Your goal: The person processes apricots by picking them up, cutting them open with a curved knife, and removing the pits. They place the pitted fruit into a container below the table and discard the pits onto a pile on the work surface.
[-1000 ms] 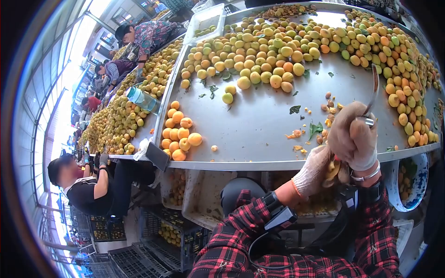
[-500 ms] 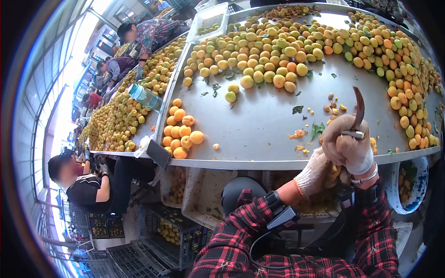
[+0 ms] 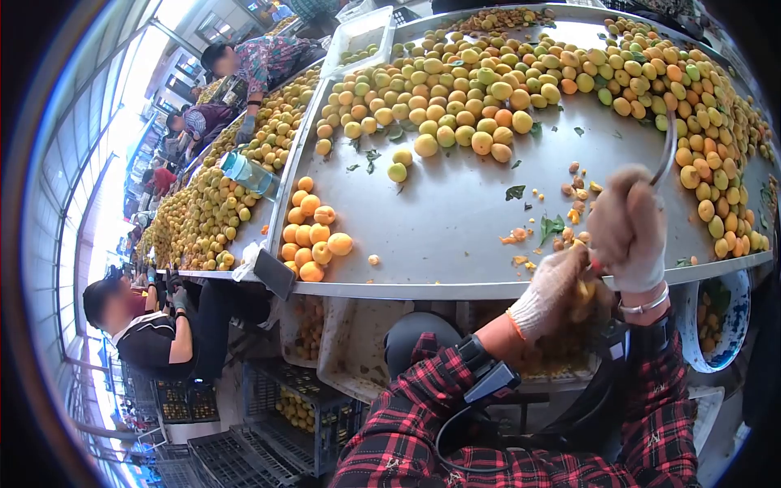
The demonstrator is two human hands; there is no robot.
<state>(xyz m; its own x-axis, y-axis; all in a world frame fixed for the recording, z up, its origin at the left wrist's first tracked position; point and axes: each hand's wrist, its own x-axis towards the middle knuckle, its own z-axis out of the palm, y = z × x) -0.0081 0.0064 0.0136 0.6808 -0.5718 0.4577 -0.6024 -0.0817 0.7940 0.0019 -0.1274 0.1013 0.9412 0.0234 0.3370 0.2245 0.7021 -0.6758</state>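
Note:
My right hand [image 3: 628, 232], gloved in stained white knit, is closed around the handle of a knife. The knife's hooked blade [image 3: 669, 150] points up and away from me. Just left of it, my gloved left hand [image 3: 547, 291] is curled at the table's near edge, gripping an apricot [image 3: 582, 294] that is blurred and partly hidden by the fingers. Both hands almost touch. Apricot pits and flesh scraps [image 3: 561, 242] lie on the metal beyond my left hand.
Many apricots [image 3: 455, 102] cover the far and right sides of the metal table [image 3: 407, 228]. A small pile of orange apricots [image 3: 313, 236] sits at left. A blue-rimmed bucket [image 3: 724, 325] hangs low at right. Crates [image 3: 301, 407] stand below; co-workers [image 3: 154, 325] are at left.
My right hand has tipped the knife outward, the blade swinging right and away. My hands have moved slightly apart. More pits and scraps show beside my left fingers.

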